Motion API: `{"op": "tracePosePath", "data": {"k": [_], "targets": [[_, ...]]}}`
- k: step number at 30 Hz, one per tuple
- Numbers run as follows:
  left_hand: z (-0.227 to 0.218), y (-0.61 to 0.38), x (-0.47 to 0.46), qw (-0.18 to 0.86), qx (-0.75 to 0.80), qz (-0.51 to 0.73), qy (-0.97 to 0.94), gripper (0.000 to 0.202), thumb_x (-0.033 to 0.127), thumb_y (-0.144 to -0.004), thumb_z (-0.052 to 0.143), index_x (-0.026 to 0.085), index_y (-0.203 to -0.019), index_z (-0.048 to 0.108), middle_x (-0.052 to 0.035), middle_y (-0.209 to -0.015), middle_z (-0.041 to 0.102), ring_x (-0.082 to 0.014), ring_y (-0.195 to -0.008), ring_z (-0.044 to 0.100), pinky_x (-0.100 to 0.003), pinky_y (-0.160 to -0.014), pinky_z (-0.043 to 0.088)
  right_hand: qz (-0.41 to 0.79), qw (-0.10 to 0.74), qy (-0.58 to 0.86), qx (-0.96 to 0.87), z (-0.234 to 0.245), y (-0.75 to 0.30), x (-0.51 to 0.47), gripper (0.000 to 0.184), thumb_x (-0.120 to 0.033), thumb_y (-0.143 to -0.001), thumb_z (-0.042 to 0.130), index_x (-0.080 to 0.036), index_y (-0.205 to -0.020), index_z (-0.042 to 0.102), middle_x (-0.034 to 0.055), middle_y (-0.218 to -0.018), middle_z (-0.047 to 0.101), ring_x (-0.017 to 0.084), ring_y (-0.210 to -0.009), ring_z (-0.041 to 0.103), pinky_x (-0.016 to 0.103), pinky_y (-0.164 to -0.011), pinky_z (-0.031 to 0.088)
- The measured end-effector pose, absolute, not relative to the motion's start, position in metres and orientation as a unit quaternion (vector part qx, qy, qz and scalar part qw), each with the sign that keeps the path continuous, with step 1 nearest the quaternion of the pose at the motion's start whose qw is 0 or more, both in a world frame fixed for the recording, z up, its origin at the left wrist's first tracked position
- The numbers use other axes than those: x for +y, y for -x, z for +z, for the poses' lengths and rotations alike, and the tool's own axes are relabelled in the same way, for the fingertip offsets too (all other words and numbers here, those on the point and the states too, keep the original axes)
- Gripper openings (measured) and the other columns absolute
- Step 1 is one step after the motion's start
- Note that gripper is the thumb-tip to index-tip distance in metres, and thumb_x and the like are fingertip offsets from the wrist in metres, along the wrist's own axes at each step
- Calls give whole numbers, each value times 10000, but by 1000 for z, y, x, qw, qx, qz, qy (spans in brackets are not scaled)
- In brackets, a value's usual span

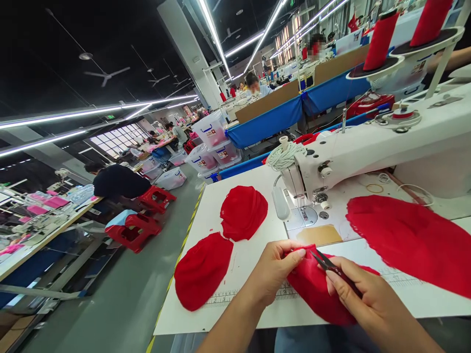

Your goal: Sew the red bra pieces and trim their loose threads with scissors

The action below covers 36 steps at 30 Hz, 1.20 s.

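Observation:
My left hand [279, 267] pinches the upper edge of a red fabric piece [312, 287] between thumb and fingers. In my right hand [356, 289] is a pair of dark-bladed thread snips [329, 264], its tips touching or very close to the fabric edge beside my left fingertips. The fabric hangs down over the front edge of the white table. To the left lie two stacks of rounded red fabric pieces, one farther back [245, 213] and one nearer [204, 272]. A larger red fabric piece [408, 240] lies to the right.
A white sewing machine [353, 142] stands behind my hands, with a bundle of pale cord [287, 154] on its head. A printed ruler [217, 298] runs along the table's front. Red thread cones [380, 41] stand at upper right. Red stools [132, 230] and clear bins [209, 128] are beyond.

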<state>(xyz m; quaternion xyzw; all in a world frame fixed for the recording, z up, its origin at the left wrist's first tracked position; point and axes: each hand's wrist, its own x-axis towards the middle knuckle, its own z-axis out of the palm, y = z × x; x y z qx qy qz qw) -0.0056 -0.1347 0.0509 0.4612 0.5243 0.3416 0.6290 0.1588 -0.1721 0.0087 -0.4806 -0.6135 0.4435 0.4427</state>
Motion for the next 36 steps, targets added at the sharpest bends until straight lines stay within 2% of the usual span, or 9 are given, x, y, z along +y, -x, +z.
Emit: {"op": "tracePosePath", "data": {"k": [6, 13, 27, 36], "targets": [[55, 4, -137, 628, 525, 340, -463, 340, 445, -696, 728, 126, -806, 771, -22, -652, 618, -142, -656, 494, -256, -641, 387, 433, 439, 487, -619, 7, -158, -173, 274, -384, -947, 433, -263, -716, 517, -44, -594, 547, 155, -544, 496, 268, -554, 360], [55, 5, -137, 627, 524, 336, -468, 324, 429, -713, 711, 129, -821, 769, -5, -615, 560, -133, -627, 466, -258, -627, 382, 448, 433, 485, -614, 6, -159, -172, 295, -423, -951, 439, -261, -720, 525, -46, -599, 549, 150, -541, 496, 266, -541, 355], [55, 5, -139, 627, 527, 344, -460, 351, 460, -691, 724, 128, -797, 770, -18, -633, 575, -132, -625, 461, -250, -603, 374, 444, 428, 478, -626, 2, -161, -171, 312, -458, -956, 437, -264, -733, 535, -25, -593, 586, 160, -538, 524, 270, -521, 379], [55, 5, -139, 625, 527, 345, -461, 357, 460, -700, 721, 130, -823, 778, -19, -630, 594, -142, -646, 488, -252, -614, 387, 446, 438, 484, -612, 3, -160, -171, 310, -460, -933, 470, -257, -708, 536, -41, -597, 572, 144, -533, 519, 247, -536, 391]]}}
